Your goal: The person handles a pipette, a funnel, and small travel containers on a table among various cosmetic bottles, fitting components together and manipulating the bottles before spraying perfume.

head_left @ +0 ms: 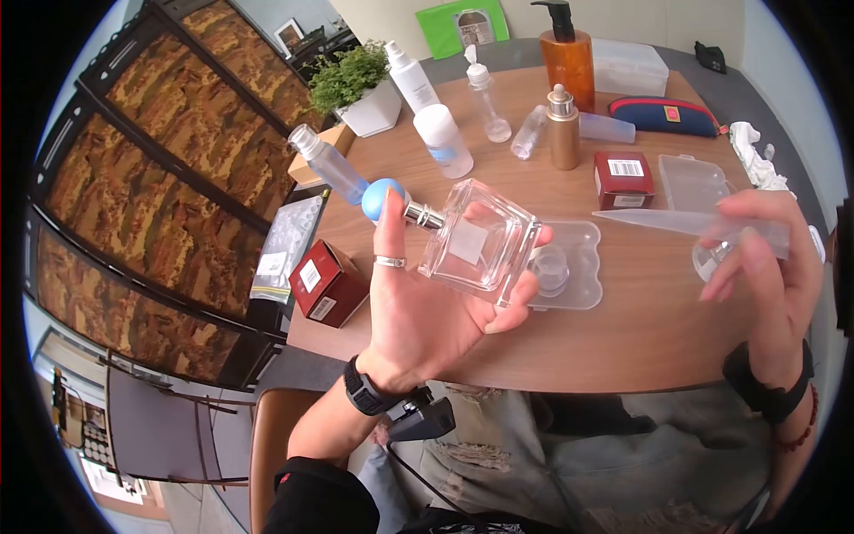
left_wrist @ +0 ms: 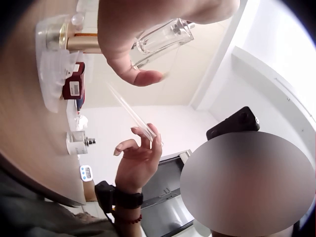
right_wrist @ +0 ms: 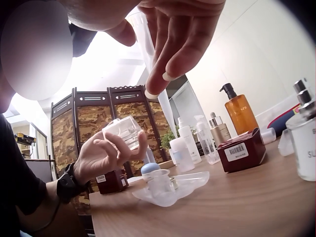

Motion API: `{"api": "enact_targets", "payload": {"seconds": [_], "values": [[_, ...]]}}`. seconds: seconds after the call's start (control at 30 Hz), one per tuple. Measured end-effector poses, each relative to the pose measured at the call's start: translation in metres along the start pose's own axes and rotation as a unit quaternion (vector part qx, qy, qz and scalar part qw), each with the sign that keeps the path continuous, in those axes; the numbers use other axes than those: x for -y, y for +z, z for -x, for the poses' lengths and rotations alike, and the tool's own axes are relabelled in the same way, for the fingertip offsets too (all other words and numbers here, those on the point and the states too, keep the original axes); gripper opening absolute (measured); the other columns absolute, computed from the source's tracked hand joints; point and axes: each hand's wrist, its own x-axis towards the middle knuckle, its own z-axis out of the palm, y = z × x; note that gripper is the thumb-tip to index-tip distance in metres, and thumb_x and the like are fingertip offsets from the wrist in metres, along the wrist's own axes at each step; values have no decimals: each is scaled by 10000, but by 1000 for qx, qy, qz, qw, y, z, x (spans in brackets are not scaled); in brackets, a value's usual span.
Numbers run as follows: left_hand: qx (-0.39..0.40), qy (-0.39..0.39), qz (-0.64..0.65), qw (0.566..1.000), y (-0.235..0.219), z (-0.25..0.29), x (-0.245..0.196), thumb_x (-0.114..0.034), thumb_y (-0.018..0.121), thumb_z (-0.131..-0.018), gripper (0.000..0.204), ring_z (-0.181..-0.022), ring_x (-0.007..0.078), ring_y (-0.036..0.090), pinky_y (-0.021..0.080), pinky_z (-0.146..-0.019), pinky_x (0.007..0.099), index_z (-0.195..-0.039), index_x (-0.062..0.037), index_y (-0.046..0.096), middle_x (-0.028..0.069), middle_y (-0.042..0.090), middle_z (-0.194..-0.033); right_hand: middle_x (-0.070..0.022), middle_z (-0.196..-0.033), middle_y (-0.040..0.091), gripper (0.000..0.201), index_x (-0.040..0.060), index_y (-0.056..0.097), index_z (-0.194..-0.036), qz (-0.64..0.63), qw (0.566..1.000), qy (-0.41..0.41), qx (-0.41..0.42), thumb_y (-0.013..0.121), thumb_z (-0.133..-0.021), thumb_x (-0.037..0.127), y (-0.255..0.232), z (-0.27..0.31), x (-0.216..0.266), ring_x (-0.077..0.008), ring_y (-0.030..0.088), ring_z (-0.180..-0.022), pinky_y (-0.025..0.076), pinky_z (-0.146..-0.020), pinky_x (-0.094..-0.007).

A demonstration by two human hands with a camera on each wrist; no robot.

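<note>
My left hand (head_left: pixel 427 311) holds a clear, square glass perfume bottle (head_left: pixel 480 240) tilted over the table, its silver spray neck pointing left past the thumb. A light-blue ball-shaped cap (head_left: pixel 382 198) shows behind the thumb in the head view; the right wrist view has the blue cap (right_wrist: pixel 150 168) low, below that hand. My right hand (head_left: pixel 769 267) pinches a long, clear tapered plastic tube (left_wrist: pixel 131 114), its thin tip pointing left toward the bottle. Behind the right hand, partly hidden, another clear perfume bottle (right_wrist: pixel 303 143) with a silver sprayer stands on the table.
Under the left hand's bottle lies a clear plastic tray (head_left: pixel 583 276) with a small cup. Two red boxes (head_left: pixel 329 283), several cosmetic bottles, an amber pump bottle (head_left: pixel 567 71), a potted plant (head_left: pixel 369 107) and a dark-blue pouch (head_left: pixel 665 117) stand around. A white timer (left_wrist: pixel 86 173) sits near the table's edge.
</note>
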Motion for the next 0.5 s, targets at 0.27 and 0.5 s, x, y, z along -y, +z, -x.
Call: {"api": "enact_targets", "payload": {"seconds": [0.27,0.5], "values": [[-76,75,-305,946,8,23,4,-796,359,-914,651,-739,347,564,430,-600,377,-1180,-224,518,281,528,-1296,-108,-955,645,301,14,596,-1203,13,1000,13,-7,493,-1003,213,2,0,-3,-86,594,-599,424,-603,-204],[-31,76,-238,968,-3,30,10,-711,424,-941,686,-934,355,563,424,-778,435,-1377,-185,479,201,558,-1249,-105,-1107,621,268,5,615,-1163,-31,997,-57,38,496,-993,176,11,-4,9,-95,621,-791,471,-608,-208]]}}
